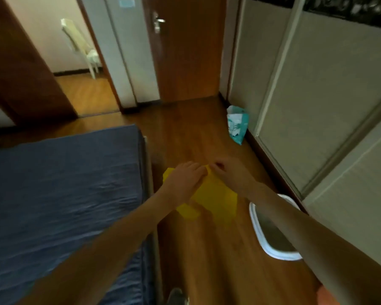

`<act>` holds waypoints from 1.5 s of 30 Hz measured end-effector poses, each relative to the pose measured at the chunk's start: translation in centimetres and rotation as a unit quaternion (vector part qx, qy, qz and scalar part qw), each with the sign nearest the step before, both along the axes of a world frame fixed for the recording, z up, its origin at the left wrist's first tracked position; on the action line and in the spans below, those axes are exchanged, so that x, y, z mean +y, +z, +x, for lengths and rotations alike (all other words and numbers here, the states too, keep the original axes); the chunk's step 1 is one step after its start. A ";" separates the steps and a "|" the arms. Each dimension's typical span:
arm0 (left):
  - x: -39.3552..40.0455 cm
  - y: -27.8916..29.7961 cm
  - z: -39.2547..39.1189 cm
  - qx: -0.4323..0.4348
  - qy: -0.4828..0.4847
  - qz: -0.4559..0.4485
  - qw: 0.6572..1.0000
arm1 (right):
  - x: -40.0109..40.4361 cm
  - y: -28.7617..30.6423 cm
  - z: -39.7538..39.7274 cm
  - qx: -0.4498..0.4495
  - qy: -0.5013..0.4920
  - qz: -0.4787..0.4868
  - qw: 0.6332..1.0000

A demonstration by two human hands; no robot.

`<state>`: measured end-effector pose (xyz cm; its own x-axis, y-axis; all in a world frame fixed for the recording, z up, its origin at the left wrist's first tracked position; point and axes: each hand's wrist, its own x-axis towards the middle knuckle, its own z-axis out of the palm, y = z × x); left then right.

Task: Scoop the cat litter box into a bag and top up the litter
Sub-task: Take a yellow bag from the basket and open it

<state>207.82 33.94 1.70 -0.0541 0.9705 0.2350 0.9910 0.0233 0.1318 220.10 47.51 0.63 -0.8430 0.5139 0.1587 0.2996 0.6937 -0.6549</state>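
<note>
A thin yellow plastic bag (216, 199) hangs in the air in front of me over the wooden floor. My left hand (185, 179) and my right hand (231, 172) both pinch its top edge, close together. The bag droops below them, crumpled. A white-rimmed litter box (256, 219) with grey litter inside sits on the floor at the lower right, partly hidden by my right forearm. A teal and white litter bag (237, 125) stands upright farther off against the wardrobe.
A bed with a blue cover (62, 194) fills the left side, leaving a narrow strip of wooden floor. Sliding wardrobe doors (317, 95) line the right. A closed brown door (185, 51) is ahead; an open doorway at upper left shows a white chair (81, 47).
</note>
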 end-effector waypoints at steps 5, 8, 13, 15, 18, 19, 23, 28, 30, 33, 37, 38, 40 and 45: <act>6.1 0.6 -4.6 -0.090 -0.067 -0.052 0.992 | 2.2 0.4 -1.4 -0.002 -0.129 0.043 0.991; 10.1 0.2 -5.6 -0.088 -0.105 -0.067 0.988 | 4.0 1.2 -1.1 0.006 -0.188 0.096 0.977; 17.4 -1.2 -6.2 -0.118 -0.135 -0.106 0.978 | 8.1 1.1 0.3 -0.008 -0.252 0.130 0.959; 20.3 -2.0 -5.9 -0.165 -0.126 -0.135 0.969 | 9.7 0.1 0.7 -0.009 -0.269 0.124 0.955; 24.8 -3.8 -5.2 -0.230 -0.103 -0.168 0.953 | 12.1 -0.7 0.8 0.012 -0.290 0.089 0.953; 26.3 -4.6 -5.0 -0.246 -0.099 -0.174 0.948 | 13.2 -1.1 0.7 0.015 -0.287 0.090 0.953; 32.3 -6.1 -4.4 -0.284 -0.095 -0.206 0.931 | 18.1 -2.8 0.3 -0.013 -0.295 0.108 0.949; 39.2 -3.8 -3.3 -0.302 -0.111 -0.227 0.919 | 23.5 -3.4 0.3 -0.053 -0.347 0.102 0.931; 41.9 -3.8 -3.0 -0.323 -0.099 -0.255 0.906 | 24.9 -3.3 0.5 -0.080 -0.368 0.106 0.920; 44.7 -4.1 -2.2 -0.380 -0.106 -0.292 0.871 | 26.7 -3.8 1.2 -0.140 -0.406 0.068 0.901; 48.0 -4.5 -0.8 -0.431 -0.136 -0.348 0.821 | 28.9 -4.8 2.0 -0.137 -0.477 0.026 0.868; 48.8 -4.7 -0.4 -0.444 -0.141 -0.364 0.806 | 29.4 -5.0 1.9 -0.121 -0.500 0.002 0.858; 50.7 -5.1 0.3 -0.455 -0.147 -0.395 0.784 | 30.3 -5.3 2.0 -0.078 -0.545 -0.045 0.834; 56.1 -6.3 1.9 -0.496 -0.155 -0.466 0.716 | 33.1 -6.9 2.3 -0.080 -0.691 -0.082 0.713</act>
